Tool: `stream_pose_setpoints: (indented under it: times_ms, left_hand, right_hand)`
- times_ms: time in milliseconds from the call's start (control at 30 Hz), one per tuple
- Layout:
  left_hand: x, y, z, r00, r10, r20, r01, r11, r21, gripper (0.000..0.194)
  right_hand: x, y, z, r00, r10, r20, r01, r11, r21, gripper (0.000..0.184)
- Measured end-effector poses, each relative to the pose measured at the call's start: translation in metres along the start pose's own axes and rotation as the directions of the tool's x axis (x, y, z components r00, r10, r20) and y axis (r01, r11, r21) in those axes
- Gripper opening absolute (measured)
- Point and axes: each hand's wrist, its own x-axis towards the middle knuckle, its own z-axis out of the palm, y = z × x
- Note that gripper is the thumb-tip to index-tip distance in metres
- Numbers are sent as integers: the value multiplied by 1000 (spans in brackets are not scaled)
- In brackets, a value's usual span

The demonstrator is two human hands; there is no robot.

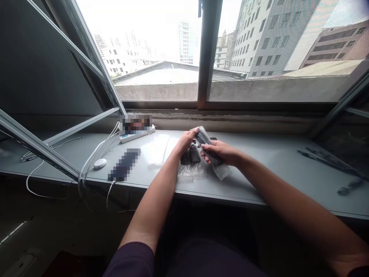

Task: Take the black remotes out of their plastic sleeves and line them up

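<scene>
Both hands meet above the grey ledge (259, 161) under the window. My right hand (220, 152) is closed around a long dark object in a clear plastic bag (205, 139), held tilted. My left hand (186, 141) pinches the bag's upper end with its fingertips. Just below the hands, two small dark items in clear bags (191, 163) lie on the ledge. An empty clear bag (158, 152) lies flat to the left of them.
A white power strip (135, 132) with several white cables sits at the back left. A white round puck (100, 163) and a blurred dark device (124, 164) lie near the front edge. Dark thin strips (328, 159) lie at the right. Slanted metal bars (37, 148) cross the left side.
</scene>
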Motion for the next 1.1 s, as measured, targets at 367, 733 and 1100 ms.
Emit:
stream_pose_setpoints:
  times_ms: [367,733,1100]
  left_hand:
    - [3,-4,1,998,49,-40,-49,999,15,67]
    - [5,-8,-4,990,118,-75,-112,991,77,60]
    - [1,-6,-3,998,67,4,-67,986,152,69]
  right_hand:
    - [-2,-5,3,998,-1,-64,-1,1000,-26,10]
    - [-2,-5,4,998,36,-43,-37,999,-21,19]
    - [2,-2,0,998,4,-60,-6,1000,-23,16]
